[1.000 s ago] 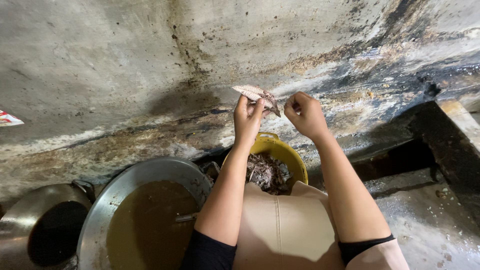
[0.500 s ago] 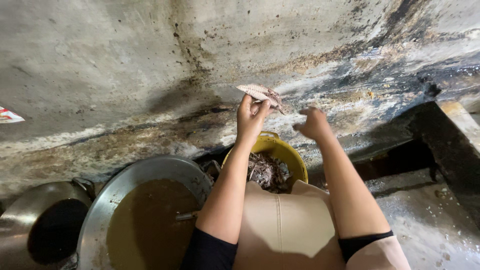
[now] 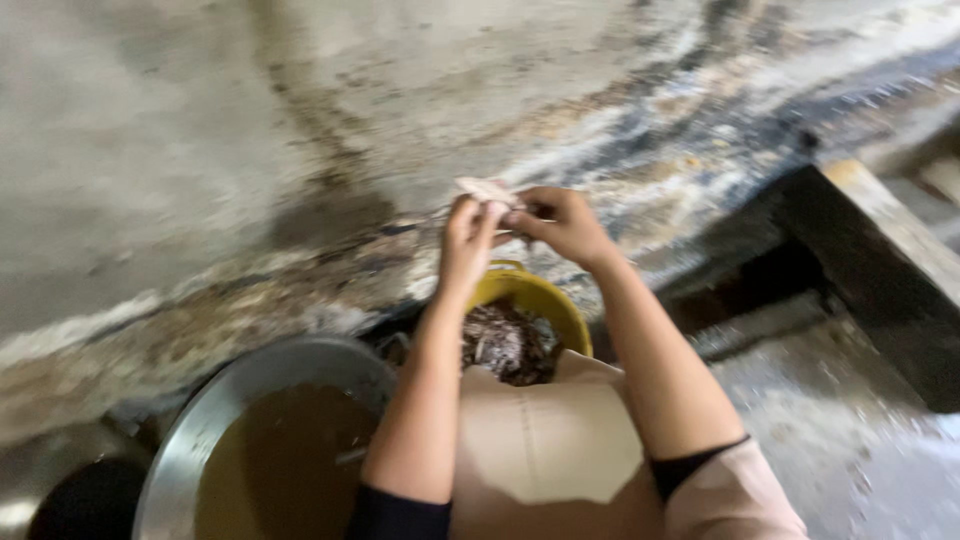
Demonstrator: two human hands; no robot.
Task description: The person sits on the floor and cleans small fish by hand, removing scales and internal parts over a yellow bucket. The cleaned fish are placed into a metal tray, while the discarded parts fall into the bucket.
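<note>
Both hands (image 3: 520, 225) pinching pale fish (image 3: 487, 190)

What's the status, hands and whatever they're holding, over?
Left hand and right hand both pinch a small pale piece, above the yellow bucket. Nothing in the way.

Counted: two hands, three vessels, one small piece

Two hands (image 3: 470, 240) (image 3: 565, 222) hold one pale flat piece (image 3: 485, 189). One yellow bowl (image 3: 540, 295) holds dark scraps, too blurred to count. One large metal basin (image 3: 215, 420) holds brown liquid; one dark pot (image 3: 75, 500) sits at the lower left corner.
</note>
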